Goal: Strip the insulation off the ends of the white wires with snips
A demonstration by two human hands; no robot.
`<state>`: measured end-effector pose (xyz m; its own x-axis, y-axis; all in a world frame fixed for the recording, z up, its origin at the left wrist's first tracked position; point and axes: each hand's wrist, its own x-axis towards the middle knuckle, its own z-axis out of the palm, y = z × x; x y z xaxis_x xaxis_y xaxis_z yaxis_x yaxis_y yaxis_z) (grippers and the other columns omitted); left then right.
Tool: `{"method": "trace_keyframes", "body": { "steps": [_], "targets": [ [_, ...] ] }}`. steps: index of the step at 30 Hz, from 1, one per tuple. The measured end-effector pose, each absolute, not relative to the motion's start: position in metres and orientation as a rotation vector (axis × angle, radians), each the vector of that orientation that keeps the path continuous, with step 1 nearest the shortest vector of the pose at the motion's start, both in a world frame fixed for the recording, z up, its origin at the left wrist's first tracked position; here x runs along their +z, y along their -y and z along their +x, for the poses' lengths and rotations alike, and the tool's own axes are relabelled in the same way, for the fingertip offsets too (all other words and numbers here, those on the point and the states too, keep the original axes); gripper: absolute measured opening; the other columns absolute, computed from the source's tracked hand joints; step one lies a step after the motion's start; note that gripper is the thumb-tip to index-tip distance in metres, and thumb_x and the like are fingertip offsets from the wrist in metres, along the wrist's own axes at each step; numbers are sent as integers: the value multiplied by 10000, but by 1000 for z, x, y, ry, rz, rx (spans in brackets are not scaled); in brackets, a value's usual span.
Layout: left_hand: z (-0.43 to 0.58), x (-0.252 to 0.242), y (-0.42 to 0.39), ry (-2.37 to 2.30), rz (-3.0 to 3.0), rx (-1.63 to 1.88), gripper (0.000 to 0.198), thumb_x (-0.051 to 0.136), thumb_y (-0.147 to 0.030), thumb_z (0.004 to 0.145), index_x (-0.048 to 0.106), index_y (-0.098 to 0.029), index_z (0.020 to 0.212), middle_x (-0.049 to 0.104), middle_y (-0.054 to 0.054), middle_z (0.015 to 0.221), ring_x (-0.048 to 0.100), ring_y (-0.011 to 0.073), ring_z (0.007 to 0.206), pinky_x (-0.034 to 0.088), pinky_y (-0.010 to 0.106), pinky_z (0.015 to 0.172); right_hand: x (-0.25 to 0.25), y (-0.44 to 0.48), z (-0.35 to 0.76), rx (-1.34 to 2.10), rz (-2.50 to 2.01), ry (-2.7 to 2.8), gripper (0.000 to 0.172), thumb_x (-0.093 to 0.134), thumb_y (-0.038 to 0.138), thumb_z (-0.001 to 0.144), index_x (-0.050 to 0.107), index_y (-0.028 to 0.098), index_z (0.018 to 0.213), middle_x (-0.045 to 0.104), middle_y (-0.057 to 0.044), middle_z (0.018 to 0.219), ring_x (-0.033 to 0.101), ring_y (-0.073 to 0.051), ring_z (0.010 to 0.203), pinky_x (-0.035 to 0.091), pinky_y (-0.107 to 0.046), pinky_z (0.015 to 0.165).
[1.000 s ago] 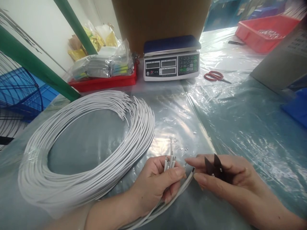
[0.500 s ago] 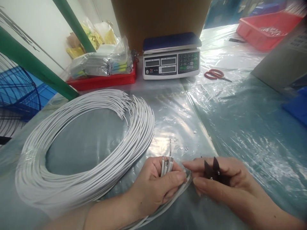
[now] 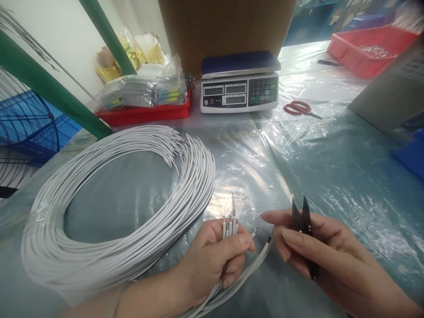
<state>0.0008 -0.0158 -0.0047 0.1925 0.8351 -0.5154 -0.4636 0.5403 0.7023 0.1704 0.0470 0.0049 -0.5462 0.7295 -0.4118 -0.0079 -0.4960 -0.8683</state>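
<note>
My left hand (image 3: 215,256) is closed around a small bunch of white wires (image 3: 229,229), whose stripped ends stick up above the thumb. One wire stands taller than the others. Lower parts of white wire (image 3: 245,277) curve below the fist, with an end near my right fingers. In my right hand (image 3: 331,247) are black thread snips (image 3: 301,218), blades up and slightly apart, with the index finger stretched toward the left hand. Beside the left forearm lies a large coil of white wire (image 3: 195,194). Several tiny clear scraps (image 3: 252,209) are scattered beyond my hands.
At the back stands a counting scale (image 3: 240,88) before a cardboard box (image 3: 228,26). Left of it, a red tray (image 3: 145,115) holds bagged parts. Red-handled scissors (image 3: 298,107) lie at the right, near a pink bin (image 3: 361,62). A green post (image 3: 59,88) slants at the left.
My right hand has drawn a little to the right, away from the left. The snips now point higher, showing more of their blades. A wire end now shows between the hands.
</note>
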Motion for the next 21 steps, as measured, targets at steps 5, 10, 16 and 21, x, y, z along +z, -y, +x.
{"method": "trace_keyframes", "body": {
  "steps": [5,10,16,21],
  "targets": [
    [1,-8,16,-1033,456,979,188,566,-305,827,540,-172,696,366,-81,411,274,42,325,204,178,349,2,-51,169,1914,-1174,1607,263,541,457,892,618,214,829,543,52,527,505,-123,511,419,-280,581],
    [2,-9,17,-1060,486,992,199,551,-320,839,526,-178,701,402,-71,410,301,46,321,209,183,355,-11,-48,169,1400,-1206,2226,238,430,336,929,475,228,1136,633,-44,863,608,-209,683,497,-347,575],
    [4,-7,16,-1094,545,989,211,510,-311,872,513,-177,709,443,-59,400,305,45,315,197,182,351,-26,-47,174,757,-917,2618,331,378,196,939,416,190,1268,558,-160,1133,576,-293,1007,526,-495,783],
    [4,-10,16,-1095,560,980,249,504,-338,875,489,-179,684,447,-54,414,316,43,322,201,177,352,-6,-51,175,526,-865,2605,246,497,218,907,490,183,1150,594,-147,1074,578,-304,962,526,-479,752]
  ]
}}
